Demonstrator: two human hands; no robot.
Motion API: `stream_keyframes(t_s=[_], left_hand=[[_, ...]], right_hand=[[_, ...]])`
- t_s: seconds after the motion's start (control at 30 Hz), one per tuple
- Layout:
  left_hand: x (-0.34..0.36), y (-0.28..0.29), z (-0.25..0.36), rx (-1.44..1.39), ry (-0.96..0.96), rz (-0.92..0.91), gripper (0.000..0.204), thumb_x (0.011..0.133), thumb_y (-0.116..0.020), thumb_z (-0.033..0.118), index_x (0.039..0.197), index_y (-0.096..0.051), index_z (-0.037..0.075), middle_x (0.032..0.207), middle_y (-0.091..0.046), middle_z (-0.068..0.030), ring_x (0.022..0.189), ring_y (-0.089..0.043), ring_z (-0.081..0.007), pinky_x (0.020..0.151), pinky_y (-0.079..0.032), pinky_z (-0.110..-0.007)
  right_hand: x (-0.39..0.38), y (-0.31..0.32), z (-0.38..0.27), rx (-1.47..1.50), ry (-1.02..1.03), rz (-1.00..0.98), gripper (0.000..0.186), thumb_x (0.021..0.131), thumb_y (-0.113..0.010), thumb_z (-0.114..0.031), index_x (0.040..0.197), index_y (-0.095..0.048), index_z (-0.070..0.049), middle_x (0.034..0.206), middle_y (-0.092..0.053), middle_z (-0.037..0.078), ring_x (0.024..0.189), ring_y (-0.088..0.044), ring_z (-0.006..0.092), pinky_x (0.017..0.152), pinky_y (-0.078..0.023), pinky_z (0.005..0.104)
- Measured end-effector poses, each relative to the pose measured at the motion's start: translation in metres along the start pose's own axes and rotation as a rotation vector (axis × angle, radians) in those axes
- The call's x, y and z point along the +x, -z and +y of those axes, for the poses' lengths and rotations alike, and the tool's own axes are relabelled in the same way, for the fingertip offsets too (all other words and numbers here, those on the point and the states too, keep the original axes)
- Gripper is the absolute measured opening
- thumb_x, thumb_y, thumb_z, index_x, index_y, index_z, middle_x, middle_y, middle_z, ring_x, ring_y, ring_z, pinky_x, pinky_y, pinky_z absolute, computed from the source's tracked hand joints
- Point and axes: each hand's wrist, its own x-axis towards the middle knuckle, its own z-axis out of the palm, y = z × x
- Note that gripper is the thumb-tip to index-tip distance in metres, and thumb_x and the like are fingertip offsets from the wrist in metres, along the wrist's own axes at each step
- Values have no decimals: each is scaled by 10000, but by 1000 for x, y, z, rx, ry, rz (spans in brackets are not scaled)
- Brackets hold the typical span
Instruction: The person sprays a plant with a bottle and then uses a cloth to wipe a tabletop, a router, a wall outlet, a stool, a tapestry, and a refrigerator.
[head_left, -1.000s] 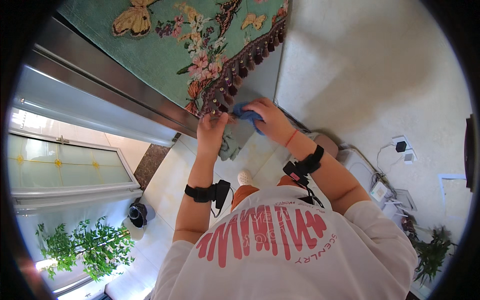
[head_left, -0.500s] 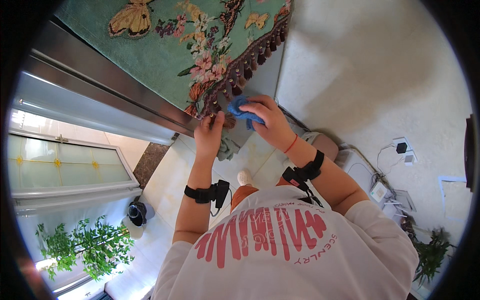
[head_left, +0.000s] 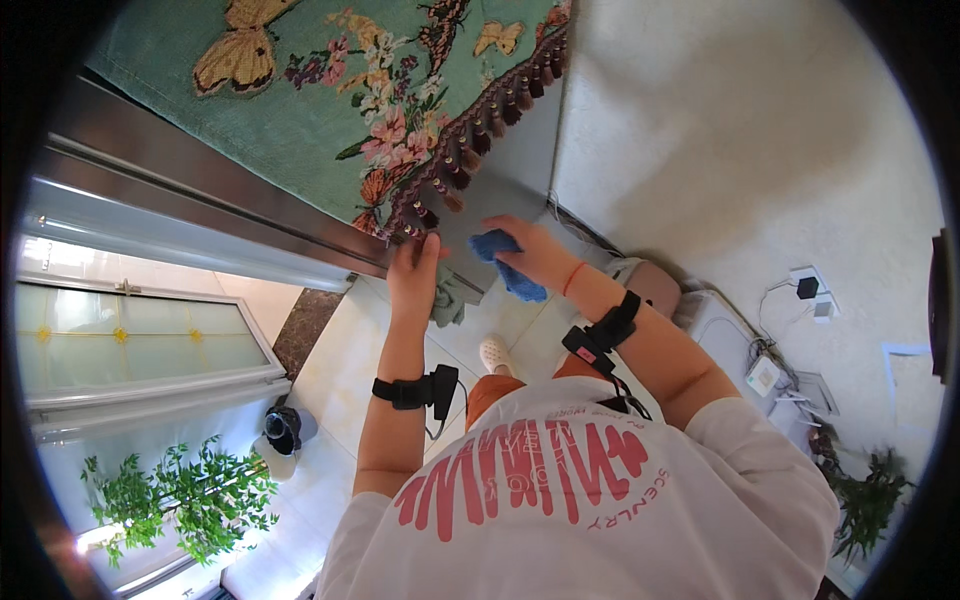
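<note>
A green cover with butterflies, flowers and a tasseled fringe drapes over a grey appliance with a metal edge. At the cover's lower corner, my left hand has its fingers closed on the fringed edge. My right hand, just to the right, grips a crumpled blue cloth beside the appliance's grey side. A grey-green cloth shows behind my left hand; I cannot tell what supports it.
A pale wall with sockets is on the right, above a white unit with cables. A glazed door, a bin and a leafy plant are on the left, by the tiled floor.
My right hand has moved down with the blue cloth, away from the fringe. The cover appears slightly further left and up as the view shifts. My left hand remains at the corner.
</note>
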Motion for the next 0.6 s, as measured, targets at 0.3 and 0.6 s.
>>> stream_keyframes(t_s=[0.3, 0.6], left_hand=[[-26, 7, -64, -605, 657, -230, 258, 905, -523, 291, 1001, -560, 54, 941, -620, -96, 840, -590, -211, 763, -486, -354], [5, 2, -128, -865, 1042, -561, 293, 805, -468, 54, 1091, -503, 2, 1078, -578, -123, 998, -554, -276, 920, -426, -406]], right_hand=[[10, -31, 33, 354, -398, 211, 543, 712, -689, -122, 1189, -468, 13, 1071, -579, 169, 941, -593, 260, 817, -479, 338], [46, -115, 62, 54, -300, 226, 626, 678, -726, -167, 1186, -396, -7, 1068, -538, 249, 1003, -525, 413, 848, -435, 438]])
